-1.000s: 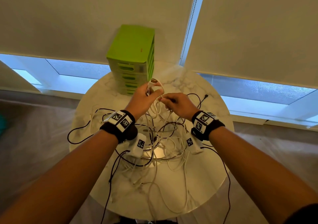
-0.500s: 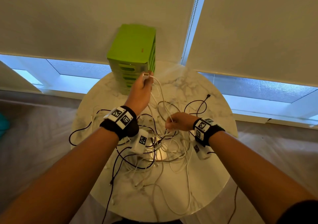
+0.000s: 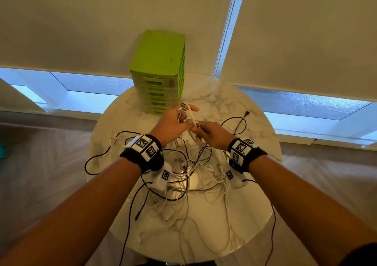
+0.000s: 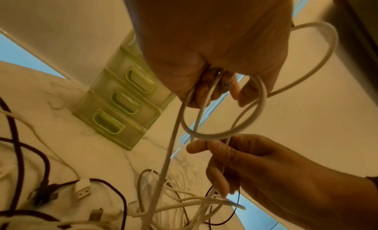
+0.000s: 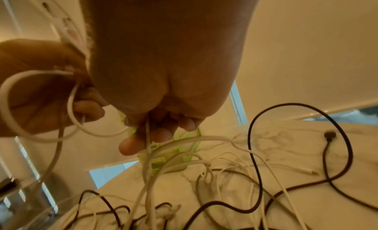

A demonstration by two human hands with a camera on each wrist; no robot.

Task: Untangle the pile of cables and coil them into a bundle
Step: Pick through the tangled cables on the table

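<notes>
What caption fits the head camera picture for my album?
Left hand holds white cable loops, right hand pinches it, above the tangle.

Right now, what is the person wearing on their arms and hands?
Both forearms and hands are bare, with no sleeves or gloves. Each wrist carries a black fabric band, left and right, topped with white blocks printed with black square-pattern tags. A white tagged camera unit hangs beneath each band.

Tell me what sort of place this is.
Probably a room in a home or an office, by a window. A round marble-look table stands against roller blinds that are drawn most of the way down, with a green drawer unit on it and floor all round.
</notes>
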